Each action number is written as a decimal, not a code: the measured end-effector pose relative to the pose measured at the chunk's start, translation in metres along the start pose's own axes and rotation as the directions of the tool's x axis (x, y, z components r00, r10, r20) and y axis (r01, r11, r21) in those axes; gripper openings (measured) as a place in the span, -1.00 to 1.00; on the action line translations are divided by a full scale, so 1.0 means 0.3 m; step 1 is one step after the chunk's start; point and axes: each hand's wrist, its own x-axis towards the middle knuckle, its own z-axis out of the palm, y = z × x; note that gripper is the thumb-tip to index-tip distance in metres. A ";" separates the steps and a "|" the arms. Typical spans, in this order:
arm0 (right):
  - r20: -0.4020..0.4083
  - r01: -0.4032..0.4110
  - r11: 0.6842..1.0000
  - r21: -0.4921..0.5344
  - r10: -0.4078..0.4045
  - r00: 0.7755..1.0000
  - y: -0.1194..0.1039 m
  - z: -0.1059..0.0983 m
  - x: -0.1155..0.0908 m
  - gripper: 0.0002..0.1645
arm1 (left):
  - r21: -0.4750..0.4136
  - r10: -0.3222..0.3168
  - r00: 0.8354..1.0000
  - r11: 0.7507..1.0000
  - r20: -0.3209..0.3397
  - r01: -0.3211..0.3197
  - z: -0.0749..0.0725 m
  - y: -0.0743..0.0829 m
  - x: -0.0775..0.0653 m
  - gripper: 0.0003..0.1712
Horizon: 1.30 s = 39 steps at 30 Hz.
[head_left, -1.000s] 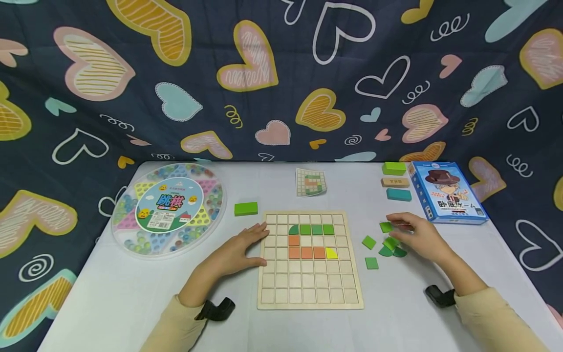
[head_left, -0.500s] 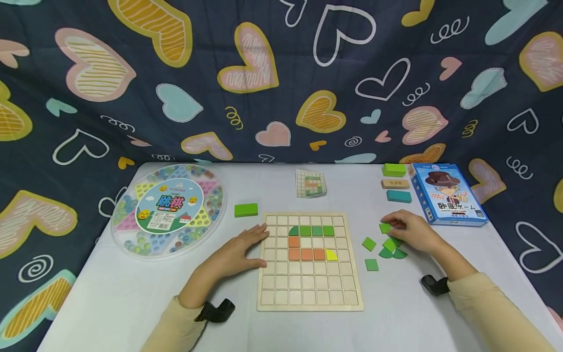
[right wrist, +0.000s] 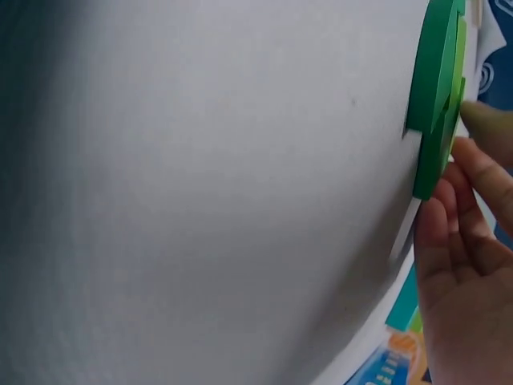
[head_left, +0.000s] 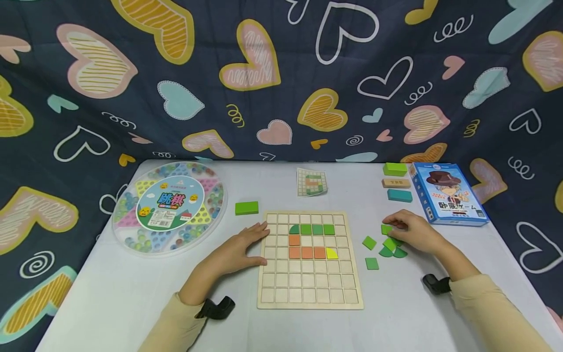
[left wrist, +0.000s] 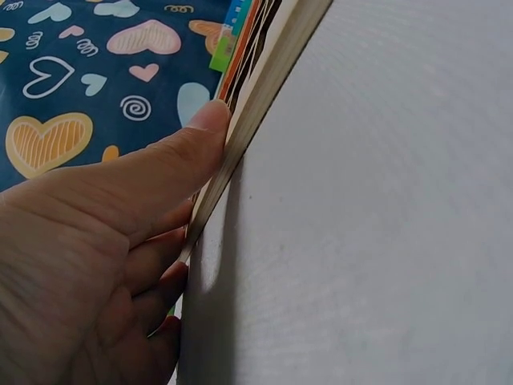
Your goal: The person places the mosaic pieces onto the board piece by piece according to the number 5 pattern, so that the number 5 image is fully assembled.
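A pale wooden grid board (head_left: 310, 283) lies on the white table. Several green and orange tiles and a yellow tile (head_left: 332, 253) sit in its cells. My left hand (head_left: 233, 252) rests against the board's left edge, fingers spread; in the left wrist view the thumb (left wrist: 172, 156) touches that edge. Right of the board, my right hand (head_left: 413, 232) pinches a green square tile (head_left: 385, 229) between thumb and index finger. Just below it lie another green square (head_left: 389, 244) and dark green rounded pieces (head_left: 386, 252), partly under the fingers. In the right wrist view these pieces (right wrist: 437, 72) appear edge-on.
Loose green squares (head_left: 369, 243) lie beside the board. A printed grid card (head_left: 312, 182) is behind it. A round marble game box (head_left: 169, 208) stands at left, near a green block (head_left: 247, 208). At back right are coloured blocks (head_left: 399, 195) and a blue box (head_left: 448, 195).
My right hand has shifted slightly left, and its fingers have come onto the green square tile, which has turned a little. The left hand and the board have stayed put.
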 end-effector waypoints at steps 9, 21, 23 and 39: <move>-0.008 0.005 1.000 -0.009 -0.005 1.000 0.009 0.002 0.001 -0.66 | -0.013 -0.004 1.000 1.000 -0.005 0.004 0.002 0.001 -0.005 -0.10; -0.020 -0.002 1.000 0.008 0.002 1.000 -0.030 0.018 -0.014 -0.69 | -0.015 -0.013 1.000 1.000 0.001 0.013 0.018 -0.010 -0.008 -0.10; -0.031 0.021 0.999 0.031 -0.020 0.999 -0.055 0.023 -0.024 -0.68 | -0.012 -0.010 1.000 1.000 0.003 0.010 0.020 -0.012 -0.006 -0.10; -0.073 0.232 0.959 0.166 -0.223 0.972 -0.284 0.166 -0.108 -0.70 | -0.006 -0.007 1.000 1.000 -0.005 0.007 0.003 -0.005 0.004 -0.10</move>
